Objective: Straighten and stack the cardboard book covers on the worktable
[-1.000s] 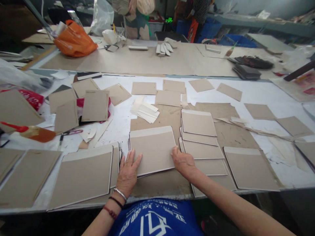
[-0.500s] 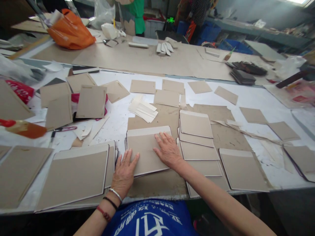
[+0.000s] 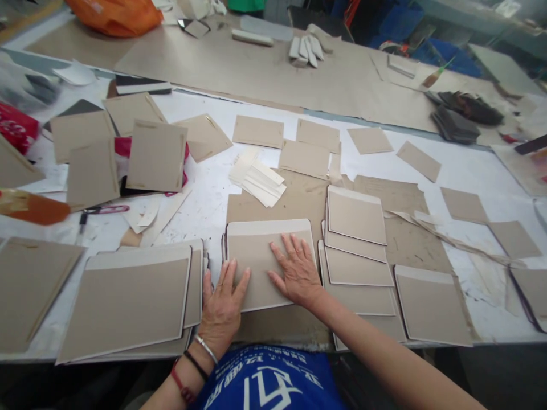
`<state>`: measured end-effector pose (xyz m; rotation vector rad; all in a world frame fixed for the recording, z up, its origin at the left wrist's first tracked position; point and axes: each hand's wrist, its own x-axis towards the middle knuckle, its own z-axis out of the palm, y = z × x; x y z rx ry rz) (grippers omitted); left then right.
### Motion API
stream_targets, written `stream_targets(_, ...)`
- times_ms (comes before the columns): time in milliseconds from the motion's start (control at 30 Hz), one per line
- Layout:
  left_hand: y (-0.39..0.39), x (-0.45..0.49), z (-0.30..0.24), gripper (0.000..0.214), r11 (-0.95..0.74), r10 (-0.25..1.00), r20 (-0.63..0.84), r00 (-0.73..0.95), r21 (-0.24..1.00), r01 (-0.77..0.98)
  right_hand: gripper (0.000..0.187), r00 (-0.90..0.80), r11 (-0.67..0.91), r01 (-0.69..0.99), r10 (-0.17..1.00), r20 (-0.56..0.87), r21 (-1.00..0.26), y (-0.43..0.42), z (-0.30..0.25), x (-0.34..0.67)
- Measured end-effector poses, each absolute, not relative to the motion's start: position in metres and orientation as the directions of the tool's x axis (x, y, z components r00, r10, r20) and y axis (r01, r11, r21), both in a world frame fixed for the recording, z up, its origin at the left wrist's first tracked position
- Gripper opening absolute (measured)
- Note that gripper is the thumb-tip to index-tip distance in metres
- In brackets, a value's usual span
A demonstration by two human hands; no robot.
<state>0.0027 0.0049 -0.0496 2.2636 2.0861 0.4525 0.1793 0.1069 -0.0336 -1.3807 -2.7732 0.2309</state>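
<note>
Your right hand (image 3: 296,272) rests flat, grip spread, on the beige rectangular cardboard stack (image 3: 254,246) near the white-covered table's (image 3: 207,208) front; your left hand (image 3: 222,307) lies open over its left edge. Uneven pressure could skew its layers.

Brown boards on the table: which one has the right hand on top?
The middle board, between the left pile and the right pile. Only this one has the right hand spread on it.

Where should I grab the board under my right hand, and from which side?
Probably pinch the board by its near edge, from your body side: it lies flat, that edge faces the brown sheet, while its right edge sits beside overlapping boards.
</note>
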Motion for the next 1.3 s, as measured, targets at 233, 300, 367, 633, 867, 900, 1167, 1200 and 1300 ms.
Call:
stream_targets(233,0.043,0.025,-0.048,0.048,-0.035,0.993,0.117,0.001,0.291,0.956,0.065,-0.608,0.591,0.789,0.790,-0.078,-0.167,0.110,-0.035,0.180)
stream_targets(300,0.047,0.027,-0.051,0.055,-0.030,0.997,0.079,0.008,0.288,0.957,0.065,-0.611,0.591,0.787,0.787,-0.091,-0.176,0.111,-0.035,0.180)
stream_targets(367,0.048,0.027,-0.053,0.057,-0.029,0.998,0.068,0.010,0.285,0.958,0.065,-0.611,0.588,0.787,0.786,-0.099,-0.188,0.112,-0.034,0.180)
stream_targets(633,0.045,0.026,-0.053,0.059,-0.029,0.987,0.158,-0.034,0.382,0.924,0.055,-0.547,0.551,0.797,0.832,0.093,-0.246,0.112,-0.039,0.186)
stream_targets(867,0.017,0.003,-0.061,0.050,0.423,0.873,-0.166,-0.458,0.724,0.544,0.040,0.010,0.006,0.911,0.999,0.035,-0.412,0.107,-0.050,0.215)
stream_targets(900,0.013,0.002,-0.062,0.049,0.422,0.879,-0.194,-0.436,0.743,0.520,0.040,-0.014,0.011,0.909,1.000,-0.004,-0.416,0.106,-0.051,0.217)
stream_targets(1167,0.003,0.014,-0.064,0.052,0.365,0.905,-0.151,-0.398,0.756,0.544,0.040,0.033,-0.041,0.817,0.999,-0.024,-0.576,0.101,-0.042,0.216)
stream_targets(1200,0.003,0.015,-0.064,0.052,0.366,0.900,-0.156,-0.407,0.777,0.512,0.041,0.050,-0.051,0.786,0.999,-0.018,-0.616,0.100,-0.038,0.215)
stream_targets(1300,0.001,0.013,-0.059,0.051,0.357,0.875,-0.173,-0.452,0.862,0.360,0.045,0.077,-0.044,0.672,0.997,0.011,-0.739,0.094,-0.021,0.210)
